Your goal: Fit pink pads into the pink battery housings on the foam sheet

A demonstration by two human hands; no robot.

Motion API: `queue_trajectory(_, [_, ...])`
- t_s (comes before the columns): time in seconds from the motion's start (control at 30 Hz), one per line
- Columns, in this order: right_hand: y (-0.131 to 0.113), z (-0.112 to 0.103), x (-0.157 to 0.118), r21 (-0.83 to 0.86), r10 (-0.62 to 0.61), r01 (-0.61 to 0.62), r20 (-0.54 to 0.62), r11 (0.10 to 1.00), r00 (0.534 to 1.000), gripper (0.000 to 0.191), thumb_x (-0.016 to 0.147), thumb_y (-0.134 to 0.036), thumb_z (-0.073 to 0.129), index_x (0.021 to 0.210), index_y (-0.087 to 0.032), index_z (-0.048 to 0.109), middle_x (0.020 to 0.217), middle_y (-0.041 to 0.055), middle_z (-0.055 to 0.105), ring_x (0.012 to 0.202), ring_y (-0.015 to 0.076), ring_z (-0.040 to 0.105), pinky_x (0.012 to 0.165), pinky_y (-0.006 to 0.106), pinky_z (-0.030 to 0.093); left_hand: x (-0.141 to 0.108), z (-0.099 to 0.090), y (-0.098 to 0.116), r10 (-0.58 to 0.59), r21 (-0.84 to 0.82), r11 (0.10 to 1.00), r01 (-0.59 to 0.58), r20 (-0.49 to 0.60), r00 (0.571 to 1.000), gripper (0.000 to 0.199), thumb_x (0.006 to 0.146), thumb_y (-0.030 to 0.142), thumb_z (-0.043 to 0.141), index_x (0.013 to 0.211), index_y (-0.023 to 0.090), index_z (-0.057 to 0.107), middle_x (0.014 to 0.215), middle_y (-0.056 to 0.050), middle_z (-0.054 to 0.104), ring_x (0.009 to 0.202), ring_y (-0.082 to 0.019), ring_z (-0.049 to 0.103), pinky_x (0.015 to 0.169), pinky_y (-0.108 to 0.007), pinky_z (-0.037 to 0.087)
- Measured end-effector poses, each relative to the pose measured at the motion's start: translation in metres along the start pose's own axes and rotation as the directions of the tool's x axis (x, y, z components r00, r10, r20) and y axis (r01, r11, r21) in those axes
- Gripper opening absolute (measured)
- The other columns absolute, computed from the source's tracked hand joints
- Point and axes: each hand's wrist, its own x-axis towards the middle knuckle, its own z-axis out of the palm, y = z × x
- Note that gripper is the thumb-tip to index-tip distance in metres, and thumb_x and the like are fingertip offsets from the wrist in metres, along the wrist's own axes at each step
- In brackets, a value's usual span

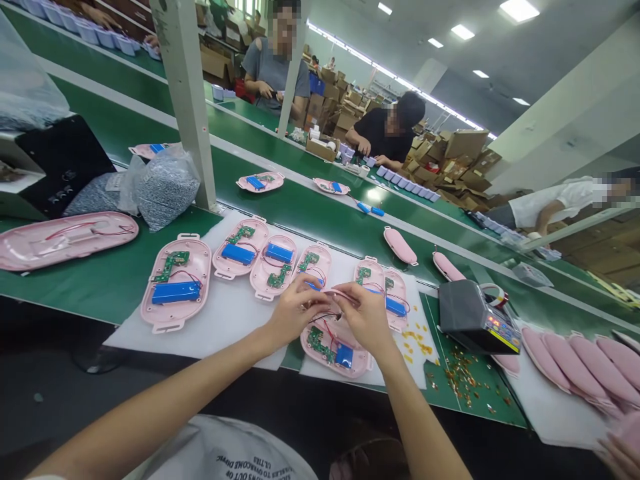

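Note:
Both of my hands are raised over an open pink plastic shell [310, 357] with a green circuit board [320, 341], a blue battery [345, 355] and thin red and black wires. My left hand [299, 307] and my right hand [366, 317] are closed from either side on the edge of a pink plastic piece [340, 293], seen nearly edge-on. Wires run between it and the shell below. My fingers hide much of this piece. Just beyond my hands lie several similar open shells with boards and blue batteries, such as one pink shell [203, 308] at the left.
White foam sheets [245, 343] cover parts of the green bench. At right stand a grey tape dispenser [475, 317], orange film scraps [465, 377] and closed pink shells [570, 357]. A metal post [185, 100] and bagged parts [165, 190] are at left. Co-workers sit across the line; another person's hand [623, 453] shows lower right.

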Motion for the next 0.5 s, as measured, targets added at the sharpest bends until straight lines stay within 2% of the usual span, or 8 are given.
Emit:
queue_trajectory(0.07, [0.0022, 0.0003, 0.0024, 0.035, 0.018, -0.019, 0.033, 0.999, 0.999, 0.020, 0.088, -0.029, 0.053, 0.095, -0.020, 0.070, 0.093, 0.0037, 0.074, 0.085, 0.0178, 0.069, 0.079, 0.028, 0.052, -0.0010, 0.0020, -0.0023, -0.236, -0.188, 0.955, 0.228, -0.022, 0.971, 0.027, 0.079, 0.032, 0.078, 0.095, 0.020, 0.061, 0.099, -0.002, 0.054, 0.071, -0.011, 0.057, 0.053, -0.020, 0.051])
queue_trajectory(0.13, [0.0033, 0.0006, 0.0042, 0.014, 0.022, -0.023, 0.083, 1.000, 0.996, 0.021, 0.087, -0.027, 0.054, 0.099, -0.020, 0.070, 0.097, 0.0039, 0.074, 0.089, 0.0183, 0.068, 0.083, 0.030, 0.051, -0.0017, 0.0026, -0.0022, -0.385, -0.262, 0.894, 0.363, -0.033, 0.922, 0.042, 0.070, 0.036, 0.084, 0.094, 0.019, 0.055, 0.096, 0.000, 0.052, 0.069, -0.010, 0.054, 0.050, -0.020, 0.049])
queue_trajectory(0.23, [0.0032, 0.0008, 0.0055, -0.105, 0.052, -0.037, 0.137, 0.994, 0.989, 0.019, 0.084, -0.024, 0.058, 0.100, -0.021, 0.070, 0.098, 0.0029, 0.074, 0.090, 0.0192, 0.068, 0.085, 0.032, 0.049, -0.0026, 0.0030, -0.0010, -0.429, -0.256, 0.877, 0.406, -0.039, 0.903, 0.042, 0.067, 0.038, 0.085, 0.086, 0.019, 0.052, 0.090, 0.001, 0.050, 0.069, -0.010, 0.050, 0.050, -0.018, 0.047])
queue_trajectory(0.4, [0.0041, 0.0005, 0.0075, -0.192, 0.062, -0.036, 0.129, 0.981, 0.990, 0.019, 0.080, -0.018, 0.061, 0.097, -0.021, 0.070, 0.095, 0.0026, 0.074, 0.088, 0.0201, 0.069, 0.081, 0.031, 0.050, -0.0006, 0.0047, -0.0014, -0.448, -0.241, 0.870, 0.429, -0.025, 0.894, 0.043, 0.063, 0.041, 0.084, 0.083, 0.018, 0.053, 0.087, -0.001, 0.051, 0.072, -0.014, 0.051, 0.053, -0.020, 0.049])
queue_trajectory(0.47, [0.0019, 0.0012, 0.0081, -0.219, 0.022, 0.000, 0.100, 0.976, 0.995, 0.022, 0.078, -0.015, 0.063, 0.099, -0.019, 0.070, 0.097, 0.0039, 0.074, 0.090, 0.0202, 0.069, 0.084, 0.030, 0.050, 0.0030, 0.0028, 0.0008, -0.486, -0.238, 0.845, 0.478, 0.026, 0.873, 0.045, 0.062, 0.044, 0.083, 0.087, 0.018, 0.056, 0.089, -0.002, 0.056, 0.074, -0.016, 0.055, 0.054, -0.022, 0.050])
queue_trajectory(0.5, [0.0000, 0.0021, 0.0086, -0.238, 0.003, 0.020, 0.094, 0.971, 0.996, 0.024, 0.077, -0.015, 0.064, 0.100, -0.018, 0.070, 0.099, 0.0046, 0.074, 0.092, 0.0203, 0.070, 0.086, 0.029, 0.051, 0.0053, 0.0008, 0.0018, -0.505, -0.212, 0.832, 0.513, 0.094, 0.858, 0.044, 0.064, 0.047, 0.081, 0.088, 0.017, 0.059, 0.087, -0.003, 0.059, 0.073, -0.017, 0.057, 0.055, -0.022, 0.050])
